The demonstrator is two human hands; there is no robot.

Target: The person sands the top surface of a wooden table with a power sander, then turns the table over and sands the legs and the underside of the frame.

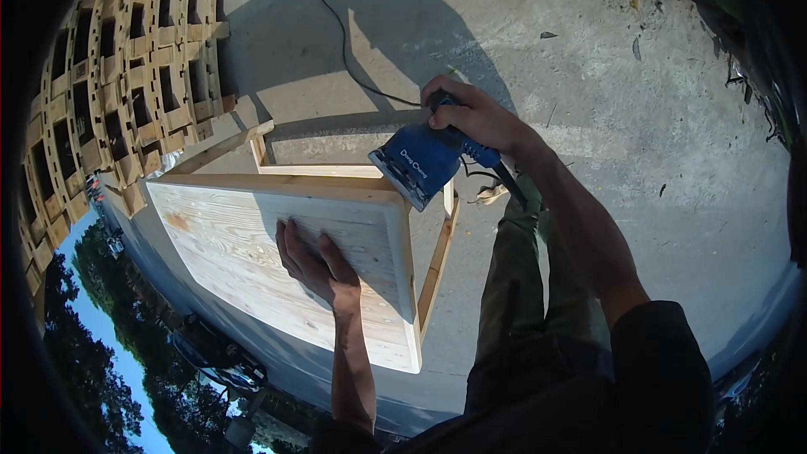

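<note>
Presently, my right hand [475, 118] is gripping the blue sander [420, 161] just above the centre of the frame, while my left hand [318, 271] is lying spread on the wooden tabletop [218, 240], left of centre, grasping nothing. The sander is tilting by the tabletop's upper right corner; I'm not able to tell whether they're touching. Meeting wood at that slant, its edge could be gouging the corner; the cord [344, 42], trailing toward the top, could be snagging and jerking my grip.

"Dong Cheng" lettering [413, 163], white, on blue sander [430, 151]
</note>
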